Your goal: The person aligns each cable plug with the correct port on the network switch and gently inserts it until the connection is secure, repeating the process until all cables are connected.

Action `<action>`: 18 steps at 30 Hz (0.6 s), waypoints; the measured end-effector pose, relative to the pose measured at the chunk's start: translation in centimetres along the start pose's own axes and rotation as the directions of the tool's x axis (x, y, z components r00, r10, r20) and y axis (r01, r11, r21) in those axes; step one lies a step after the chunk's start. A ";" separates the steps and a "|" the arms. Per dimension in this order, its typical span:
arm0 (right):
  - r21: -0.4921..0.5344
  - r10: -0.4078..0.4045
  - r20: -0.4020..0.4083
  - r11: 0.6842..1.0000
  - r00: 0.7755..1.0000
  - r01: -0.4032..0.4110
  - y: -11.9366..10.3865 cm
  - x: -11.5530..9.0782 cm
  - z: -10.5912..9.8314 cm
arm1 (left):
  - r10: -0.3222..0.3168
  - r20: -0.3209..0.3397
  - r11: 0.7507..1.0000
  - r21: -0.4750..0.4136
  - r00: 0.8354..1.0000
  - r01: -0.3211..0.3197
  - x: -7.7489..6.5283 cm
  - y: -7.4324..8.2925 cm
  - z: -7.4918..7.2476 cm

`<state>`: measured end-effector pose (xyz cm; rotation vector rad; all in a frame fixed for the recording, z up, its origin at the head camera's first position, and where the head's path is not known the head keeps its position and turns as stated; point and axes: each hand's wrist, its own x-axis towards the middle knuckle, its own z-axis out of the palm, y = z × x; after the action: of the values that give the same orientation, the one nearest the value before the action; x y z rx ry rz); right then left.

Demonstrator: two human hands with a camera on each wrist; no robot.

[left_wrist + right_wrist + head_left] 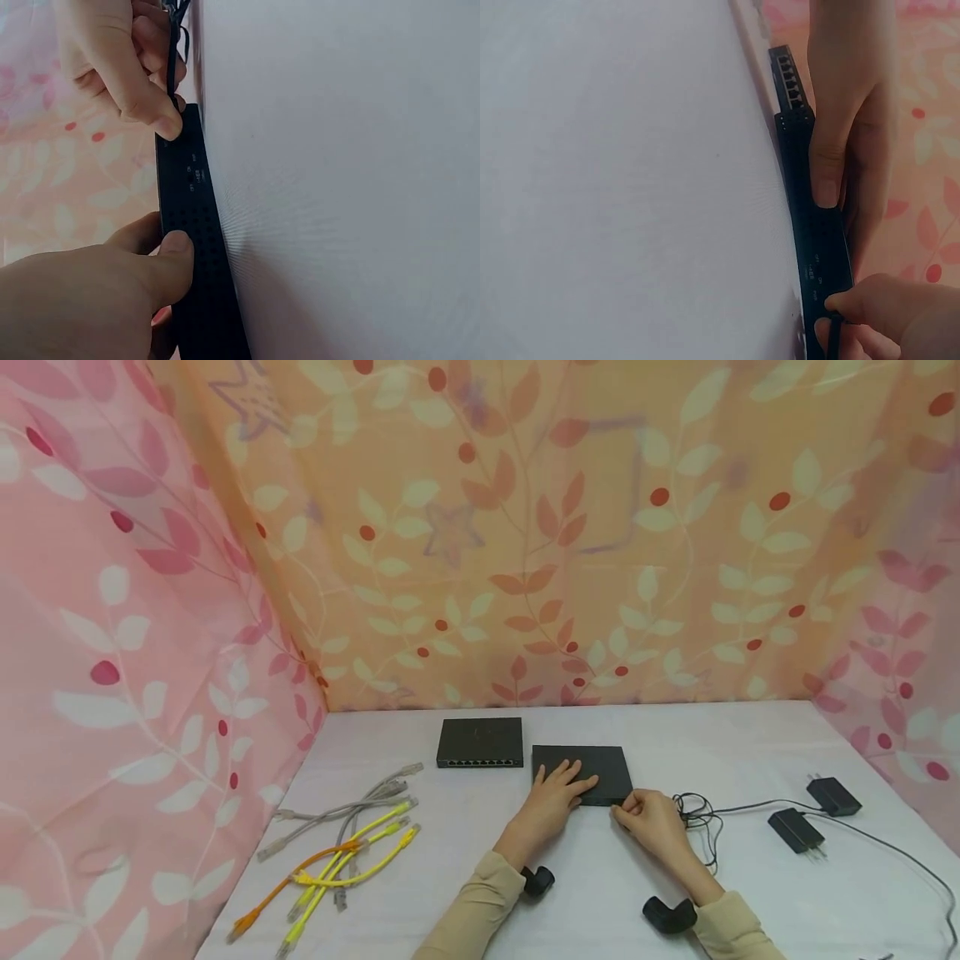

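Left hand (553,797) splays over black box (611,767); right hand (658,822) pinches cable (173,67), end hidden, at 4 o'clock corner.

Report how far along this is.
Apparently done: far box and near box are laid out. In hand: the right hand holds a black cord at the near box's edge, insertion unclear; the left hand rests on that box. Probably left: the network cables, lying loose.
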<state>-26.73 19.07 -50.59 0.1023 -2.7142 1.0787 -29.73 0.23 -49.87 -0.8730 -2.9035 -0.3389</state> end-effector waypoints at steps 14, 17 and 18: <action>-0.012 -0.016 0.014 1.000 1.000 0.016 0.3 0.4 -0.2 | 0.037 0.019 0.999 0.001 0.999 -0.037 0.0 -0.1 -0.1; -0.036 -0.028 0.038 0.999 0.999 0.029 0.2 0.2 -0.3 | 0.038 0.017 0.999 -0.011 0.999 -0.038 -0.2 -0.3 0.0; -0.046 -0.031 0.045 0.998 0.999 0.033 0.1 0.2 -0.4 | 0.041 0.014 0.999 -0.013 0.999 -0.040 -0.2 -0.3 0.0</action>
<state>-26.87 19.42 -50.33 0.1633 -2.7646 1.0159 -29.72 -0.10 -49.92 -0.9384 -2.8948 -0.3493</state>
